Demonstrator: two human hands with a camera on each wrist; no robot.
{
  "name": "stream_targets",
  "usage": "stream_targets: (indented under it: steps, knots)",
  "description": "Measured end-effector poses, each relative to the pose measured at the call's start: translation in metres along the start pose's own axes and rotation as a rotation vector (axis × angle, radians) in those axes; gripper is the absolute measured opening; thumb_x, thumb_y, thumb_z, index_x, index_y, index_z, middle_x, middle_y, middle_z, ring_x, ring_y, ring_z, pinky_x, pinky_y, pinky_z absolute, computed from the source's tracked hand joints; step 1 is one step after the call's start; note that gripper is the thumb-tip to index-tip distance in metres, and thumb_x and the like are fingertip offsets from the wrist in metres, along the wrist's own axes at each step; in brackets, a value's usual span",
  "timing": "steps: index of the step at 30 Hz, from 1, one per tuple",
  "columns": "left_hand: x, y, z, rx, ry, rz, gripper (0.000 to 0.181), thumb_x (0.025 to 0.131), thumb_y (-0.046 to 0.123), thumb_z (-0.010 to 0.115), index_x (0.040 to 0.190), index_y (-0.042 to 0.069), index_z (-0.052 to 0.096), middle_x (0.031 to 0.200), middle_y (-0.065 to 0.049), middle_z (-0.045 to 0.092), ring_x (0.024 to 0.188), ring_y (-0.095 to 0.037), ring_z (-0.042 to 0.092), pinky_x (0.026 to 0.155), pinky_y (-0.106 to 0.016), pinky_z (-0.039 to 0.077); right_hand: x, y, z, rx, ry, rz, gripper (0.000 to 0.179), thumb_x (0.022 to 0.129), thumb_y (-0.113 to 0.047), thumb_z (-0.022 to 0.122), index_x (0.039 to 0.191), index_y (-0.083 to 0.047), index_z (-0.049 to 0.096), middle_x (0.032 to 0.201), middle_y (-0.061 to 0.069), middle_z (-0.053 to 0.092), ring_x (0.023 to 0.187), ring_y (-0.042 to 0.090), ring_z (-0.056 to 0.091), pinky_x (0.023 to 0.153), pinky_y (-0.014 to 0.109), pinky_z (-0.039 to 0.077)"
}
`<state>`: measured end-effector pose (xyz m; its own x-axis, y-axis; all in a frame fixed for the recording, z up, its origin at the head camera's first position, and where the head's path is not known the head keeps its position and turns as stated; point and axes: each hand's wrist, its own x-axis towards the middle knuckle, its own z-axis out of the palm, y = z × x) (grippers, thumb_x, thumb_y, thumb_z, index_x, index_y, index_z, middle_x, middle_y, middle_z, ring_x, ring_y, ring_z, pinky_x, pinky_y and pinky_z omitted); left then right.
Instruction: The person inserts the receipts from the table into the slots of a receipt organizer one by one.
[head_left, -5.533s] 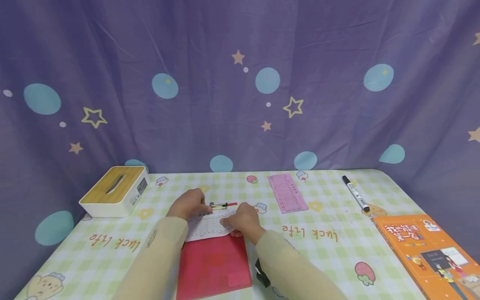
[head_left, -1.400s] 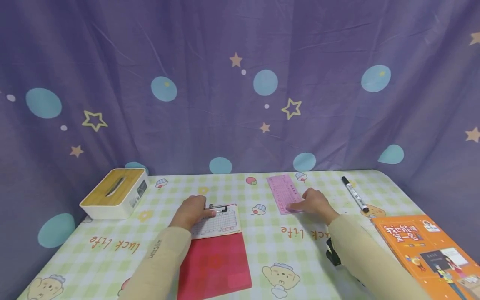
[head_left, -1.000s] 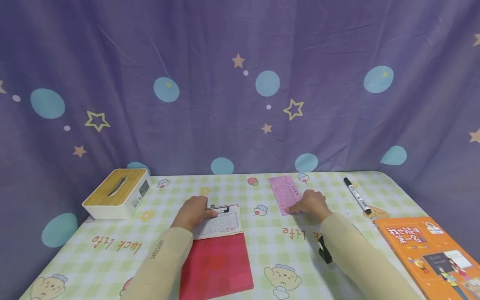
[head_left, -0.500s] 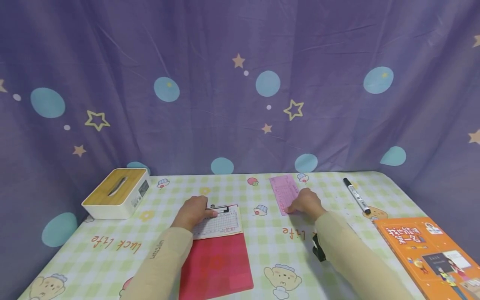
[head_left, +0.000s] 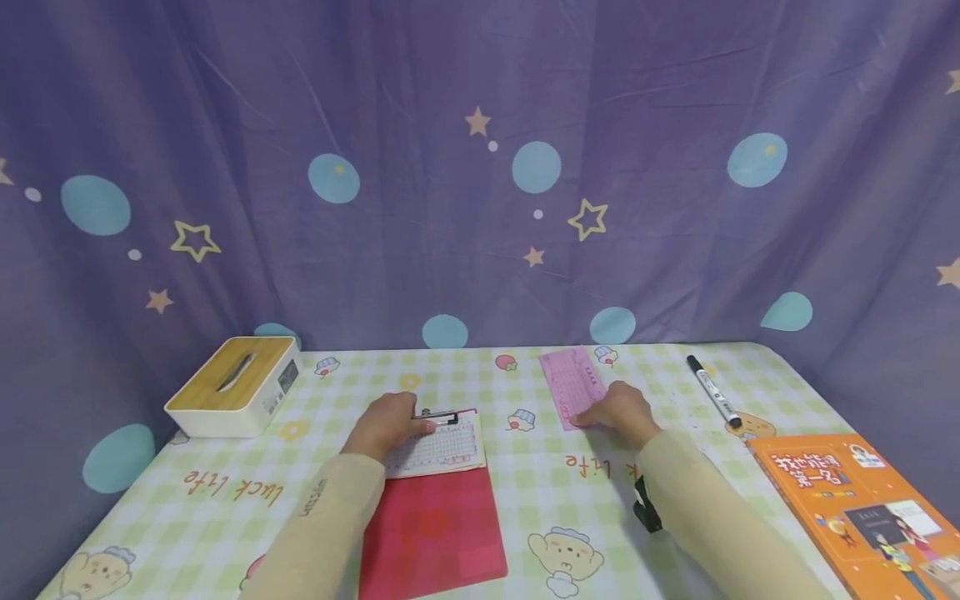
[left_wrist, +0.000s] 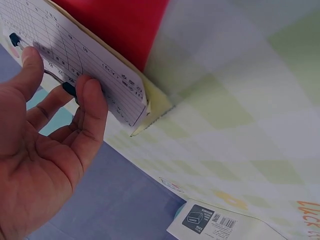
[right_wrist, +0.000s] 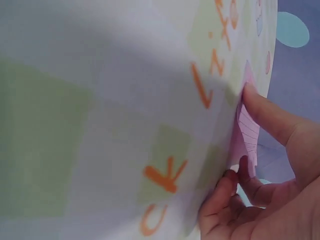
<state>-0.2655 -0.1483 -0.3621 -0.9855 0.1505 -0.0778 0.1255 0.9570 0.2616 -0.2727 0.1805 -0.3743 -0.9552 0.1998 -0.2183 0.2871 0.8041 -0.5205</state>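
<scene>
A red clipboard (head_left: 431, 529) lies on the table, with a white printed form (head_left: 446, 450) under its metal clip (left_wrist: 53, 76). My left hand (head_left: 382, 423) pinches that clip, thumb on its wire loop and fingers on the far side. Farther right lies a pink printed slip (head_left: 572, 385). My right hand (head_left: 622, 410) is at its near right corner. In the right wrist view the thumb presses the edge of the slip and the fingertips meet its other edge, which bends up slightly. Part of the form is hidden behind the left hand.
A tissue box with a wooden lid (head_left: 236, 385) stands at the back left. A black and white marker (head_left: 714, 392) lies back right, behind an orange book (head_left: 847, 500). A checked cloth (head_left: 558, 492) covers the table, and a purple curtain (head_left: 480, 183) hangs behind.
From the form on the clipboard, where both hands were, my right hand has moved right to the pink slip. It shifts slightly there during the last second. My left hand stays at the clip.
</scene>
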Motion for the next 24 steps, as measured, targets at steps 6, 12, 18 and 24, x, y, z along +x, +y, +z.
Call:
stream_targets:
  steps: [6, 12, 18, 24]
  knots:
    - [-0.003, 0.002, -0.002, -0.022, -0.027, -0.019, 0.04, 0.091, 0.028, 0.078, 0.107, -0.006, 0.063, 0.095, -0.018, 0.067, 0.086, -0.029, 0.062, 0.087, -0.047, 0.05, -0.003, 0.005, 0.003, 0.019, 0.023, -0.057, 0.065, 0.077, -0.03, 0.089, 0.117, 0.013, 0.059, 0.1, 0.019, 0.064, 0.084, 0.028, 0.055, 0.08, 0.041, 0.048]
    - [-0.003, 0.004, -0.002, -0.003, -0.038, -0.037, 0.039, 0.092, 0.03, 0.076, 0.101, -0.004, 0.062, 0.085, -0.013, 0.061, 0.077, -0.025, 0.054, 0.082, -0.044, 0.049, -0.003, 0.01, 0.003, 0.025, 0.017, -0.115, 0.048, 0.084, -0.021, 0.082, 0.115, 0.011, 0.064, 0.093, 0.014, 0.066, 0.076, 0.024, 0.056, 0.069, 0.034, 0.045]
    - [-0.005, 0.002, -0.005, -0.012, -0.053, -0.042, 0.041, 0.091, 0.03, 0.077, 0.102, -0.006, 0.061, 0.087, -0.013, 0.061, 0.079, -0.025, 0.055, 0.084, -0.044, 0.049, -0.003, 0.014, -0.001, 0.09, 0.013, -0.121, 0.03, 0.089, -0.014, 0.074, 0.107, 0.009, 0.066, 0.079, 0.009, 0.063, 0.068, 0.019, 0.054, 0.061, 0.028, 0.042]
    - [-0.005, 0.004, -0.007, -0.027, -0.039, -0.03, 0.044, 0.086, 0.031, 0.083, 0.098, -0.005, 0.061, 0.083, -0.012, 0.06, 0.076, -0.024, 0.054, 0.081, -0.043, 0.049, 0.0, 0.026, -0.009, 0.192, 0.041, -0.179, 0.03, 0.092, -0.01, 0.068, 0.112, 0.013, 0.065, 0.074, 0.008, 0.066, 0.063, 0.015, 0.059, 0.058, 0.026, 0.045]
